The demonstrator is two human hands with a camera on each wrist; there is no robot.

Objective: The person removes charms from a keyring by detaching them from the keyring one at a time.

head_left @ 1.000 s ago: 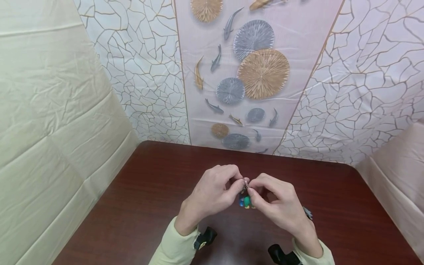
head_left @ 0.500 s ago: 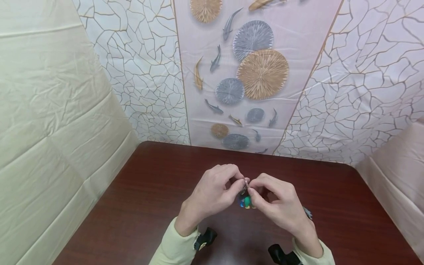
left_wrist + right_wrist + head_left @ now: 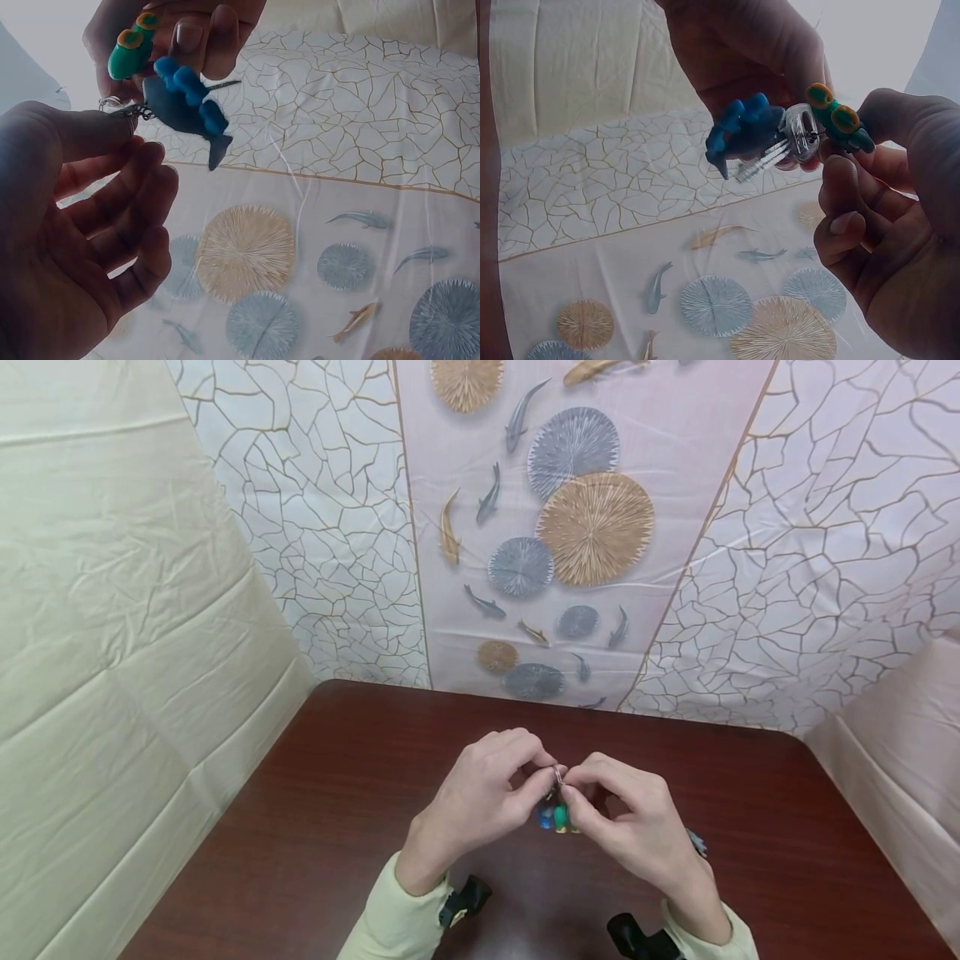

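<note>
A small silver key ring (image 3: 558,774) is held between the two hands above the table. My left hand (image 3: 480,789) pinches it from the left, thumb against forefinger. From the right, my right hand (image 3: 630,810) pinches at the ring with thumb and forefinger. Below hang a dark blue whale-shaped charm (image 3: 180,109) with bright blue lumps and a green charm (image 3: 129,58) with orange-rimmed ends. A shiny ridged metal piece (image 3: 769,159) shows beside the whale charm in the right wrist view. Fingertips partly cover the ring, so its exact opening cannot be seen.
The dark red-brown table (image 3: 337,827) spreads beneath the hands. A grey object (image 3: 697,842) lies on it, mostly hidden behind the right wrist. Patterned cloth (image 3: 345,527) hangs beyond the far edge, with plain cream cloth (image 3: 135,652) on the left.
The blue charm sways a little under the ring. My left fingers shift very slightly, and the right hand stays where it was.
</note>
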